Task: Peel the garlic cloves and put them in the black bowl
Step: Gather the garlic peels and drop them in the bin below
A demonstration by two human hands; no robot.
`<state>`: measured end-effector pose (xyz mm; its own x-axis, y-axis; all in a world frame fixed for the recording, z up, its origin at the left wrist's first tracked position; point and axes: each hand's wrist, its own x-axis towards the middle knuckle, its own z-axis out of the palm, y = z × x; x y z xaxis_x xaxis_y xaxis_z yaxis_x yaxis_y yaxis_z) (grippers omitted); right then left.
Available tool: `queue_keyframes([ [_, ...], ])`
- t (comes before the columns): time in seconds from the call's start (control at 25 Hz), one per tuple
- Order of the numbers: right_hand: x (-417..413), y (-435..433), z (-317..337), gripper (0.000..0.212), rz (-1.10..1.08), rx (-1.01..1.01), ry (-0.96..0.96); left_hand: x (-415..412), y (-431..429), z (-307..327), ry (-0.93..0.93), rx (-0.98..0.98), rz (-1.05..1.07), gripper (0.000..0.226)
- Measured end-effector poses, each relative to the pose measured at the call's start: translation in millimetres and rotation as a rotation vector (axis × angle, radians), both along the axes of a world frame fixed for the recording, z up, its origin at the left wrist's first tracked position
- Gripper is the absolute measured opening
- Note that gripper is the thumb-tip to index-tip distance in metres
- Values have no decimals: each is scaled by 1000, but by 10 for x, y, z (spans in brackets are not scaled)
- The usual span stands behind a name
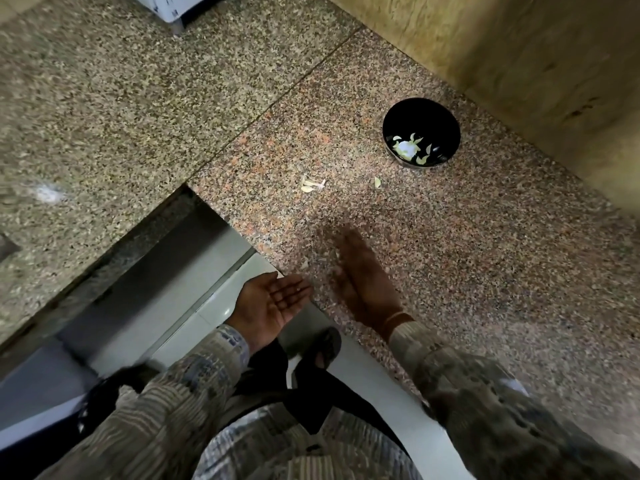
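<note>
My desk (485, 271) was speckled granite, dimly lit, backed by a tan stone wall (519, 46); pale floor tiles (221, 303) lay below.

- black bowl (420, 114): 1, on the table (485, 271).
- garlic pieces (406, 149) in it: 1 large white lump, roughly 5 small slivers; exact count unclear.
- Scraps loose on the table: 1 small cluster (311, 186), 1 single piece (377, 181).
- Grips: 2, left grip (273, 299), right grip (360, 271).
</note>
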<state>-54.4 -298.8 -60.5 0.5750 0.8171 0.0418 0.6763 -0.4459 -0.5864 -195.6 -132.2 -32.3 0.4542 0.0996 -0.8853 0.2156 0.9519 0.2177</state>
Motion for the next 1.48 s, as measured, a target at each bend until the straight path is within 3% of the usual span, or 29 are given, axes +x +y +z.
queue_keyframes([
  [0.12, 137, -90, -73, 62, -288, 11, 23, -141, 72, -150, 67, -20, -48, 38],
  [0.32, 164, 280, -195, 64, -329, 25, -34, -58, 111, -397, 123, -105, -405, 46],
  [0.52, -210, 667, -348, 57, -55, 87, -190, 145, 318, -533, 33, -102, -687, 41],
  [0.68, -605, 662, -305, 51, 33, 116, -68, 75, 414, -580, -39, -5, -659, 40],
  [0.76, -925, 603, -263, 49, 98, 188, 49, 41, 517, -629, -116, -53, -572, 47],
  [0.8, -1075, 589, -241, 48, 105, 227, 113, -22, 556, -685, -216, -84, -678, 52],
  [0.84, -1204, 588, -186, 45, 85, 265, 183, -85, 560, -733, -355, 74, -773, 51],
  [0.88, -1302, 607, -128, 43, 32, 308, 269, -118, 558, -711, -405, 109, -789, 46],
  [0.92, -1355, 650, -32, 41, -72, 367, 400, -84, 524, -697, -343, -148, -665, 40],
  [0.96, -1343, 714, 79, 41, -235, 443, 598, -55, 494, -661, -283, -224, -510, 34],
  [1.04, -1136, 829, 308, 49, -604, 645, 1090, -94, 379, -569, -226, -95, -540, 33],
  [1.16, -716, 864, 621, 50, -762, 896, 1579, -179, 400, -338, -215, -99, -553, 37],
  [1.32, -610, 923, 939, 36, -715, 978, 1821, -412, 502, 3, -261, -107, -386, 35],
  [1.48, -794, 1144, 1191, 38, -635, 822, 1948, -910, 630, 361, -295, -59, -115, 35],
])
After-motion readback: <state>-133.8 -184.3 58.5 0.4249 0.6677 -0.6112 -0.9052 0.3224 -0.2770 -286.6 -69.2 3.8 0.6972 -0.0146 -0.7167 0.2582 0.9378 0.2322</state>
